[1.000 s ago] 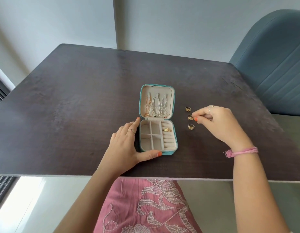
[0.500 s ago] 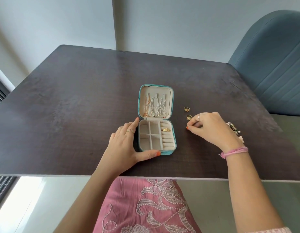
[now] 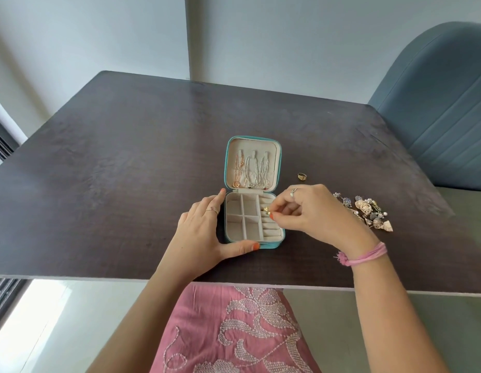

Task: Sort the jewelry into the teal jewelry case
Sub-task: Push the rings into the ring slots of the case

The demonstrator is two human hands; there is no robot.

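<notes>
left hand point(image 3: 199, 232) flat, open, braced on left and front of case, holding nothing | teal jewelry case point(image 3: 252, 244) open mid-table, chains point(image 3: 250, 170) hung in lid, gold ring point(image 3: 265, 209) in ring rolls | right hand point(image 3: 312, 211) over rolls, fingertips pinched; held item too small to tell | loose ring point(image 3: 302, 176) on table point(image 3: 112, 170) | earring pile point(image 3: 368, 211) far right

One teal jewelry case point(image 3: 279, 168), open, with four square compartments and one column of ring rolls. Three necklaces point(image 3: 252, 170) hung in the lid. One gold ring point(image 3: 266, 209) in the ring rolls, one gold ring point(image 3: 302, 176) loose on the one dark table point(image 3: 126, 157). One heap of earrings point(image 3: 368, 211), too tangled to count. Two hands, one blue chair point(image 3: 443, 103)
</notes>
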